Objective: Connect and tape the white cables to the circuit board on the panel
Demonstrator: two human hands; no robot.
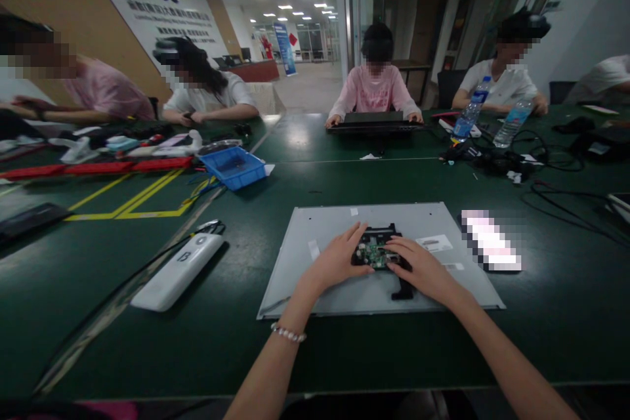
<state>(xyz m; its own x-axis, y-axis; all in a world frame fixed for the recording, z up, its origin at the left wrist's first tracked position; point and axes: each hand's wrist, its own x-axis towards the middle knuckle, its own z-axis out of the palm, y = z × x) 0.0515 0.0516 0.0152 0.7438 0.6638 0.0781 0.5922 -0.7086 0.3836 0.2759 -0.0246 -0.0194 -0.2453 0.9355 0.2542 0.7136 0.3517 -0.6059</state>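
A green circuit board point(373, 253) sits in a black plastic bracket point(404, 287) over the back of a flat grey display panel point(335, 298). My left hand point(335, 257) grips the board's left side, thumb at the near edge and fingers at the far edge. From the right, my right hand point(424, 268) holds the same board, fingers bent over its edge and thumb low beside it. Part of the bracket is hidden under my right hand. White labels point(433, 243) are stuck on the panel's right half.
Left of the panel lies a white power bank point(180, 272) with a cable; a phone point(491, 241) is on the right. A blue tray point(233, 167), bottles point(471, 108) and tangled cables point(506, 161) stand farther off. A person point(375, 88) opposite holds a dark screen point(377, 123).
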